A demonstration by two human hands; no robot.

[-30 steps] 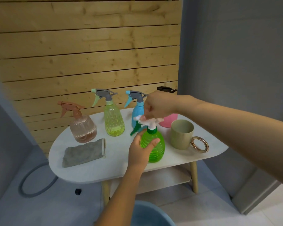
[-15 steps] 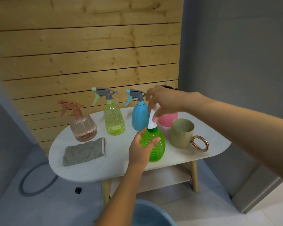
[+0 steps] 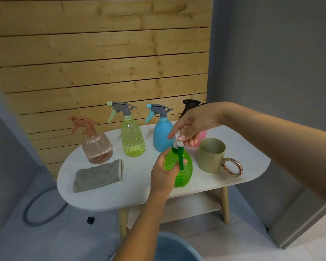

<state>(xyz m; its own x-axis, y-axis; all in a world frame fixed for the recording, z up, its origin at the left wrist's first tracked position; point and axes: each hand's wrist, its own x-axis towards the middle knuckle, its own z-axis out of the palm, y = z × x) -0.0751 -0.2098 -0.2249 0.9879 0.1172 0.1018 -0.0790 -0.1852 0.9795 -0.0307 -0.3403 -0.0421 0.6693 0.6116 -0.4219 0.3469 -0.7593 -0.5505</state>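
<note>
A ribbed green spray bottle (image 3: 183, 172) stands on the white oval table (image 3: 139, 189) near its front edge. My left hand (image 3: 164, 176) grips the bottle's body from the left. My right hand (image 3: 192, 125) is above it and pinches the white spray head (image 3: 177, 143) at the bottle's neck, index finger stretched out to the left. The head's dark green trigger (image 3: 181, 161) hangs down over the front of the bottle.
Behind stand a pink-brown spray bottle (image 3: 96, 146), a yellow-green one (image 3: 132, 140), a blue one (image 3: 162, 136) and a pink one (image 3: 201, 136) partly hidden by my right hand. A beige mug (image 3: 212, 155) with a ring handle sits right; a grey cloth (image 3: 98, 176) lies left. A blue bucket (image 3: 173, 249) is on the floor.
My right hand has turned the white spray head on the green bottle's neck: the green trigger pointed left, went out of sight, and now hangs at the front. My left hand kept its hold.
</note>
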